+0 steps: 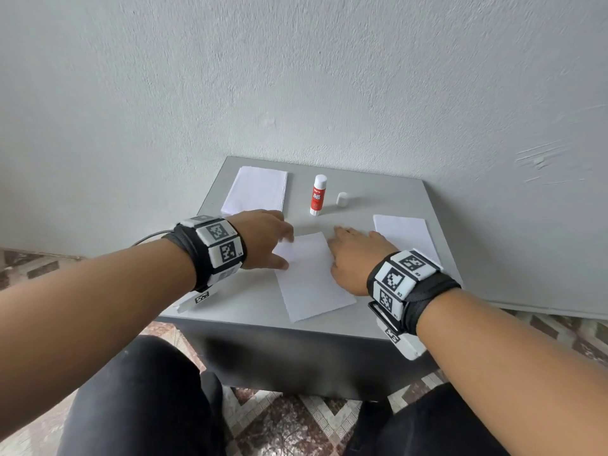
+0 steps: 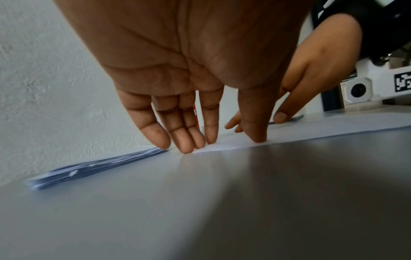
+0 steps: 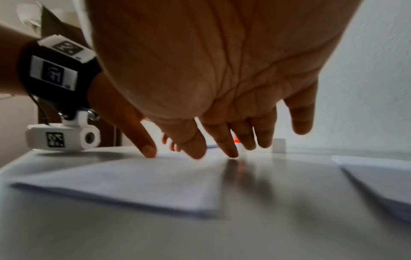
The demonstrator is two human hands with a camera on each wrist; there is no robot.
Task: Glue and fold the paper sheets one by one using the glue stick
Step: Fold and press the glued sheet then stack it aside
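A white paper sheet (image 1: pixel 311 281) lies flat in the middle of the grey table (image 1: pixel 250 301). My left hand (image 1: pixel 279 248) touches its far left corner with straight fingers, and the thumb (image 2: pixel 258 137) presses on the paper (image 2: pixel 233 143). My right hand (image 1: pixel 348 248) lies open along the sheet's right edge, its fingertips (image 3: pixel 231 153) down at the edge of the sheet (image 3: pixel 144 183). Behind the sheet the red and white glue stick (image 1: pixel 318 194) stands upright with its cap off. The white cap (image 1: pixel 342 199) stands to its right. Neither hand holds anything.
A stack of white sheets (image 1: pixel 255 192) lies at the table's back left, seen from the side in the left wrist view (image 2: pixel 100 165). More white paper (image 1: pixel 406 235) lies at the right edge. A wall rises straight behind the table. My knees are below its front edge.
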